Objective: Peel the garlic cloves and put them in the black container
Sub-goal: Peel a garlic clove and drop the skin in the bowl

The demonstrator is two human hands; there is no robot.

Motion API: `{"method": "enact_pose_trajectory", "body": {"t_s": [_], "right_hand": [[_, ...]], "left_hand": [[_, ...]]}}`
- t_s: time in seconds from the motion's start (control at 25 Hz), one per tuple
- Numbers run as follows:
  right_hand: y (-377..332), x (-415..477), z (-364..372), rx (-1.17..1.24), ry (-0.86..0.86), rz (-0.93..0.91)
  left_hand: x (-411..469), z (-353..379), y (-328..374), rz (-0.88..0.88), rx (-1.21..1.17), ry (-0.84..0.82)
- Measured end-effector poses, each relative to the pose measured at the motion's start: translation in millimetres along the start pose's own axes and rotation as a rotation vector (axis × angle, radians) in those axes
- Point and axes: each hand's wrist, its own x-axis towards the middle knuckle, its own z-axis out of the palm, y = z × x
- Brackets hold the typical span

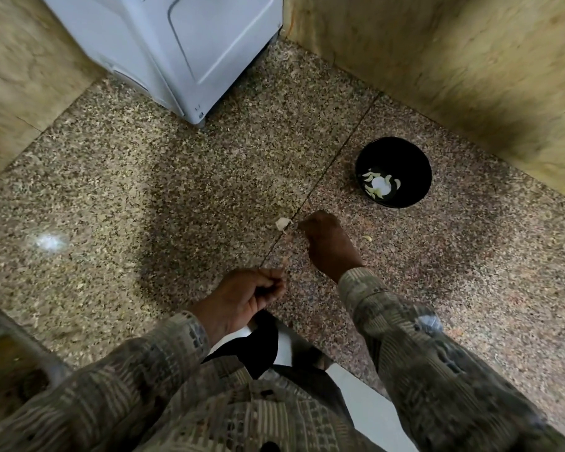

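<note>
Starting at the right hand (328, 244), its fingers (302, 225) were bunched and pointed down, with the tips just beside an unpeeled garlic clove (282, 224) that lay on the desk (144, 190). Blur hid whether they pinched it, so I could not tell. The left hand (247, 296) hung nearer the body with its fingers curled in, and a thin sliver of skin (285, 261) poked out between thumb and forefinger (most likely peel, though too small to be sure). A pale loose clove (367, 238) lay on the desk just right of the right hand. Farther out stood the black container (415, 164), with several peeled cloves (372, 185) in its bottom.

The clove by the fingers was probably light and firm under a dry, papery jacket that tears rather than stretches. Once bare it would likely turn slick and a little sticky. The best hold seemed to be across its fat middle with one hand, while the other picked at the pointed tip or blunt root end, where skin lifts. Squeezed too hard, it could shoot away over the polished stone.
</note>
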Motion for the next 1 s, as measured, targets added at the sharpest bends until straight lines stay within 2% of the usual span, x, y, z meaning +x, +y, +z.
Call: {"method": "enact_pose_trajectory", "body": {"t_s": [0.12,0.32,0.48,0.68,0.8,0.84,0.92,0.96,1.0], "right_hand": [[4.3,-20.0,-0.3,-0.108,-0.026,-0.117],[6.4,-74.5,9.5,-0.118,0.082,-0.111],[17.5,-103.2,9.0,-0.258,-0.019,-0.109],[35.0,-148.9,4.5,-0.284,0.056,-0.193],[53.0,-189.3,5.6,-0.291,0.019,-0.233],[58.0,-194.9,6.0,-0.252,-0.007,-0.156],[66.1,-193.3,6.7,-0.022,-0.034,0.156],[65.9,-189.7,4.9,0.21,-0.012,0.353],[66.1,-186.8,4.3,0.56,0.024,0.549]], "left_hand": [[-0.3,2.4,-9.4,0.011,-0.03,0.012],[-2.1,10.5,-29.0,0.034,-0.092,0.026],[-10.0,20.1,-47.7,0.075,-0.117,0.014],[-19.3,26.2,-83.7,0.09,-0.191,0.022],[-27.6,30.4,-115.2,0.083,-0.203,0.01],[-30.8,32.5,-125.8,0.088,-0.215,0.008],[-35.8,36.9,-143.1,0.107,-0.248,0.013],[-37.8,38.6,-148.3,0.117,-0.269,0.018],[-40.6,40.2,-153.3,0.131,-0.292,0.024]]}}
